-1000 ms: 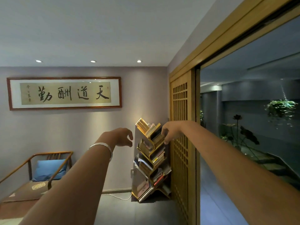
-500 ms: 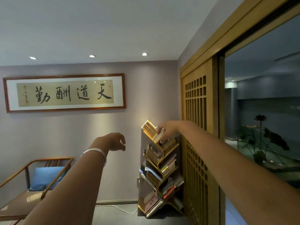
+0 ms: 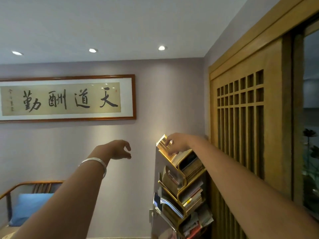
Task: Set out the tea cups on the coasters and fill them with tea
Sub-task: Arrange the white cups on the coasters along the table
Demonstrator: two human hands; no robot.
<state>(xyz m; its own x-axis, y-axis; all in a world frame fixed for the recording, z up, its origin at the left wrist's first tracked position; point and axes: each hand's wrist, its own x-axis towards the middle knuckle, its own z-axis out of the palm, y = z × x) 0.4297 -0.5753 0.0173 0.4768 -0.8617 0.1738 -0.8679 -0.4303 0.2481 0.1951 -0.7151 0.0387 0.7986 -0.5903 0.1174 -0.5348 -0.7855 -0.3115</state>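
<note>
Left hand [image 3: 116,150]: raised in open air before the wall, fingers loosely curled, holding nothing; silver bangle [image 3: 94,163] at the wrist.
Right hand [image 3: 176,144]: stretched to the top of the zigzag bookshelf [image 3: 183,185], fingers resting on the uppermost row of books [image 3: 164,146]; whether they pinch one is unclear.
Tea cups, coasters: none visible in this view.
Wooden lattice door [image 3: 241,118]: right of shelf.
Wooden chair [image 3: 25,188] with blue cushion [image 3: 27,206]: lower left.
Framed calligraphy [image 3: 63,99]: far wall.
</note>
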